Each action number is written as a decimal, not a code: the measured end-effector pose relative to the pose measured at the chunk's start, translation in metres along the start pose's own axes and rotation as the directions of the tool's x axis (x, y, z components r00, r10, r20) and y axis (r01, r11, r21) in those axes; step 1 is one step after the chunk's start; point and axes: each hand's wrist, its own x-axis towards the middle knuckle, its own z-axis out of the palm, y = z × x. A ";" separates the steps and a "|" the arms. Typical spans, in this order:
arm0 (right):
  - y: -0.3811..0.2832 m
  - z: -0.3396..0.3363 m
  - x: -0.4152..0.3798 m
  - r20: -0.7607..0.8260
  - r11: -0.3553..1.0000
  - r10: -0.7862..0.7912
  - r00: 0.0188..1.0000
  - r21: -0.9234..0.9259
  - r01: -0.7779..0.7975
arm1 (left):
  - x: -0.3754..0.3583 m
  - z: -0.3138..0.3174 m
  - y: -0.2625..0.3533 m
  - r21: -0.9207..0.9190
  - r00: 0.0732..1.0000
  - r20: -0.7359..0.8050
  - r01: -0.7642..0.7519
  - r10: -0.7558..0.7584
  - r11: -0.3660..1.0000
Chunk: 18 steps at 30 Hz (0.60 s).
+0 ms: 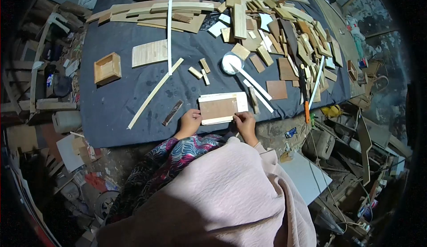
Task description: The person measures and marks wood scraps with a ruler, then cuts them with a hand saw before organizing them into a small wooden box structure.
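Observation:
A flat rectangular wooden panel (218,110), brown in the middle with white strips along its long edges and a white piece at the right end, lies near the table's front edge. My left hand (190,121) grips its left edge with bent fingers. At its lower right corner, my right hand (245,125) pinches the white edge. A dark narrow wood piece (172,112) rests left of my left hand, and another short strip (253,99) leans beside the panel's right end. Beyond it stands a round tub of white paste (232,63) with a white stick (253,83) reaching out toward me.
A dark cloth (133,100) covers the table. An open wooden box (107,69), a slatted board (150,53) and long strips (155,93) lie left. A heap of offcuts (284,29) fills the right, with an orange-handled saw (307,112) at the edge. Scrap crowds the floor.

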 end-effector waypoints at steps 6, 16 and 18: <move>0.045 -0.027 0.026 -0.291 0.989 0.031 0.956 -0.127 -0.070 | 0.001 0.003 0.003 -0.036 0.999 -0.039 0.005 -0.006 0.999; 0.086 -0.061 0.054 -0.132 0.829 0.064 0.989 -0.544 -0.127 | -0.010 -0.007 0.017 -0.195 0.953 0.217 0.256 -0.213 0.947; 0.086 -0.067 0.054 -0.119 0.841 0.101 0.988 -0.521 -0.149 | -0.011 -0.006 0.015 -0.168 0.948 0.225 0.263 -0.223 0.950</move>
